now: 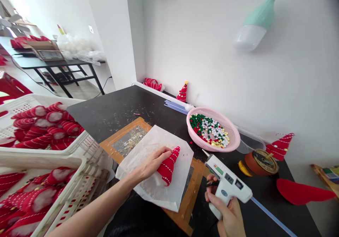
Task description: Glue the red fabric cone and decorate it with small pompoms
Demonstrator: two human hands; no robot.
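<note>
My left hand [156,161] has its fingers closed on the upper left side of a small red felt cone [168,167] with white stitched stripes. The cone lies on a white paper sheet [182,159], its stuffed white base toward me. In my right hand [225,210] is a white hot glue gun [229,186], gripped by its handle. Its nozzle points up and left, toward a pink basket [189,127] of small pom-poms in green, red, white and yellow. A pale blue glue stick [272,216] sticks out of the gun's back.
White crates [84,156] of stuffed red cones stand at left. A decorated cone [182,93] and glue sticks [176,106] are near the wall. On the right are a brown spool [261,163], another decorated cone [280,146] and red felt [302,192]. Orange tape [196,191] borders the work area.
</note>
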